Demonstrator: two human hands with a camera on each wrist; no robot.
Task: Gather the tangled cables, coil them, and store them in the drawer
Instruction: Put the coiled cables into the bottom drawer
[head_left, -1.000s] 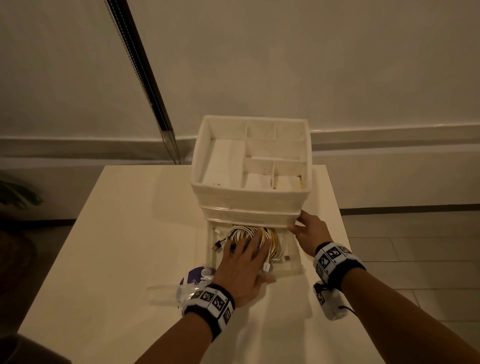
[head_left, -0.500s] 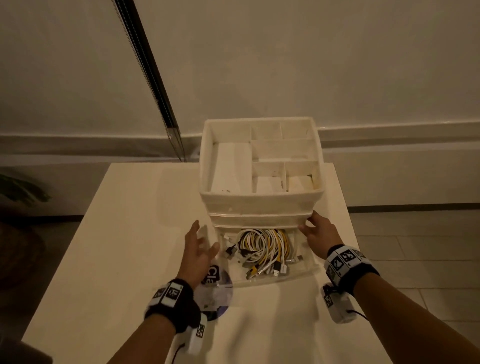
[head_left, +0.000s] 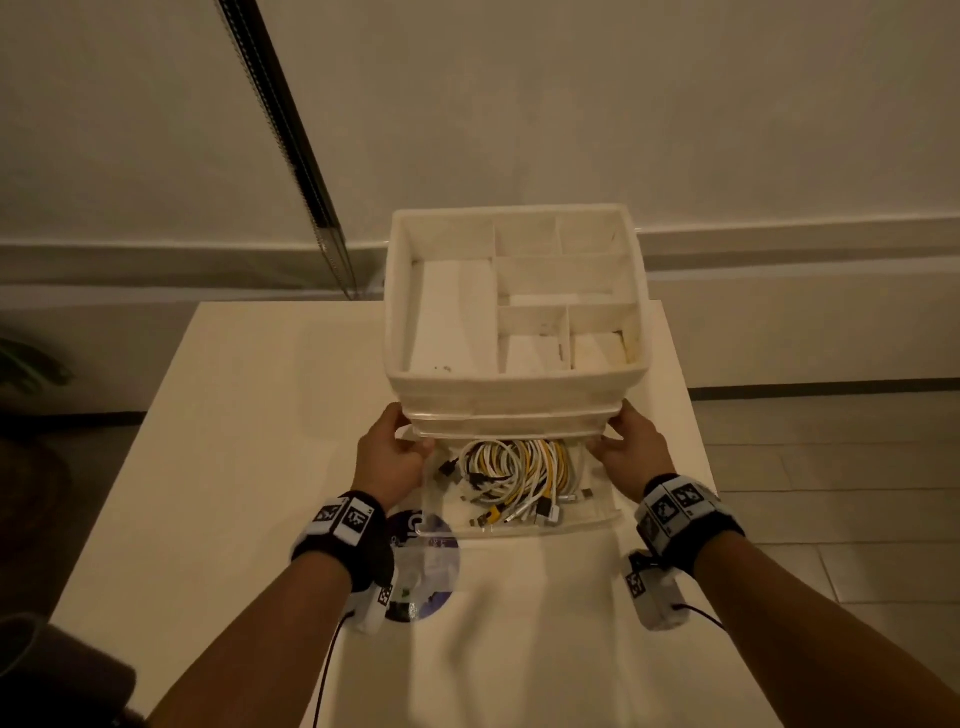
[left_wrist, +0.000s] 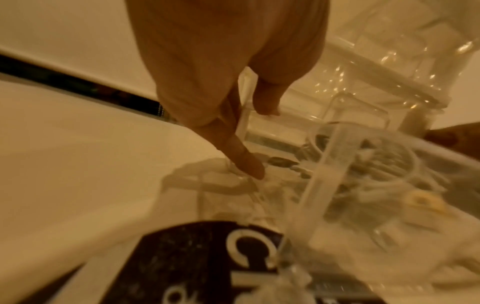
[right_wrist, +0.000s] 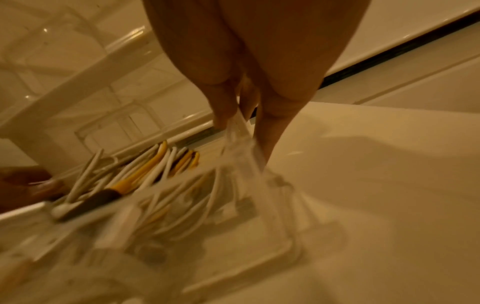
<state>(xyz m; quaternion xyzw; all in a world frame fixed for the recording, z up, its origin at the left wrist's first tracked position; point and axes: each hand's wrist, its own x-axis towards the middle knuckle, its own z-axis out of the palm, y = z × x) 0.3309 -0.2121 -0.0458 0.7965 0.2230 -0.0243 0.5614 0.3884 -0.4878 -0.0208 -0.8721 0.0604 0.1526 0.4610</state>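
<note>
White and yellow cables (head_left: 519, 470) lie coiled inside the clear drawer (head_left: 519, 526), which is pulled out from the bottom of the white organiser (head_left: 514, 387). My left hand (head_left: 395, 454) grips the drawer's left wall. In the left wrist view, the left hand (left_wrist: 255, 139) has the wall between thumb and finger. My right hand (head_left: 623, 449) grips the right wall. In the right wrist view, the right hand (right_wrist: 242, 139) straddles the clear wall, beside the cables (right_wrist: 145, 172). The cables (left_wrist: 376, 176) show blurred through the plastic.
The organiser stands at the far right of a white table (head_left: 249, 467), and its open top tray has several compartments. A purple round disc (head_left: 431, 571) lies under the drawer's front left corner. A dark pole (head_left: 291, 156) leans against the wall behind. Tiled floor lies right of the table.
My left hand lifted off the cables, swung out to the left and came back to grip the drawer's left wall. The right hand stayed on the right wall.
</note>
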